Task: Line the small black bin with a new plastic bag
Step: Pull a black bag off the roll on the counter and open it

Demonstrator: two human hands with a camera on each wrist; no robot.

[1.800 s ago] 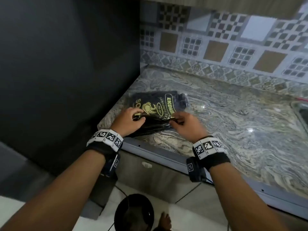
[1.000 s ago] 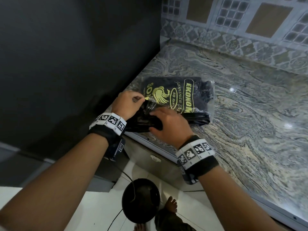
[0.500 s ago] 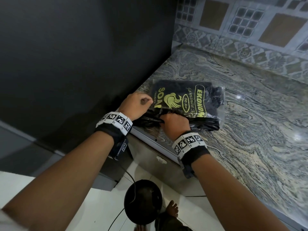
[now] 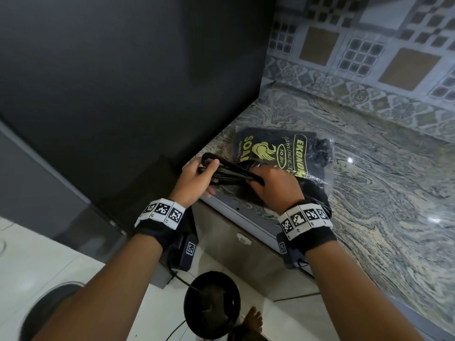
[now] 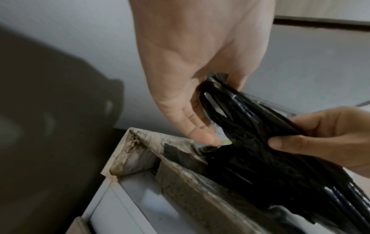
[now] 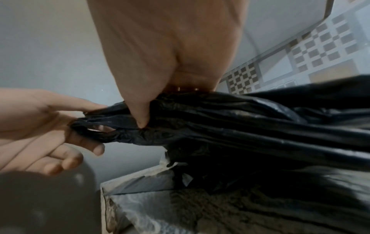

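The left hand (image 4: 197, 178) grips the looped handle end of a black plastic bag (image 4: 231, 173). In the right wrist view the thumb lies on top of the bunched handles and the fingers curl beneath them. The right hand (image 4: 273, 188) holds the same bag further along its length, with the thumb pressed down onto the gathered plastic and the fingers wrapped under it. The bag is stretched between the two hands as a narrow, crumpled strip, just above the front edge of the countertop (image 4: 369, 193).

The rest of the bag trails back toward the pack of bags (image 4: 283, 148), which lies flat on the countertop near its left corner. The pack is a clear sleeve with black contents and yellow print. Whether the held bag is fully free of the pack cannot be determined, because the right hand covers the junction.

The small black bin (image 4: 212, 307) stands on the white tiled floor (image 4: 73, 262) below the countertop edge, between the two forearms in the head view. Its opening faces up, and its interior is too dark to inspect. A bare foot (image 4: 253, 321) is just beside the bin on its right.

A dark panel (image 4: 123, 82) rises to the left of the countertop. A patterned tiled wall (image 4: 369, 57) runs behind the countertop.
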